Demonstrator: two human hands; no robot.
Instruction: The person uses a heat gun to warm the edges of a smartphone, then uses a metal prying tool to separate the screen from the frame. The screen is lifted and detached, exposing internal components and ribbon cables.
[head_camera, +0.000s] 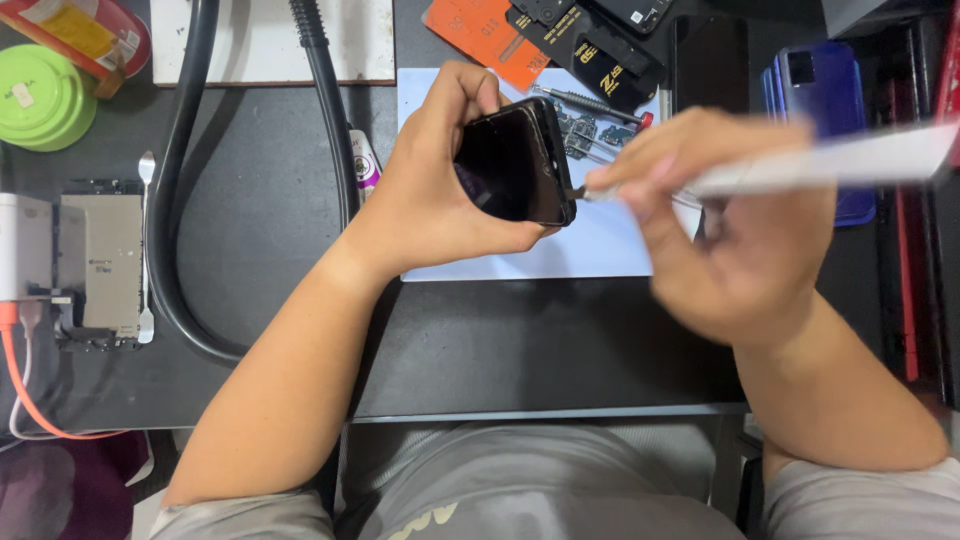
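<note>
- Dark grey workbench top (560, 350), seen from above, with a pale blue rectangular work mat (610, 250) lying on it under both hands.
- Left hand (430, 190): clenched round a black glossy slab-shaped smartphone (510, 165), thumb along the near edge, fingers curled over the far edge. The phone is raised above the mat and tilted, dark screen up, its short end turned to the right.
- Right hand (720, 220): pinching a slim white-handled precision tool (800, 168); the hand and handle are motion-blurred. The metal tip meets the phone's right-hand end.
- Step in hand, as judged: work at the phone's end edge with the tool tip, probably a screw or seam there. A next move would call for a steady phone and a tip kept square to the edge.
- Appearance of the phone: screen unlit and reflective, frame dark, casing apparently closed; the fine detail at the end is too small to tell.
- Surroundings: small green circuit boards (585, 132) on the mat just beyond the phone; orange and black flat packets (540, 45) at the far edge; a blue phone (815, 100) far right; a black flexible hose (180, 200) curving at left; a bare metal phone chassis (100, 262) and a lime-green round tub (40, 98) further left.
</note>
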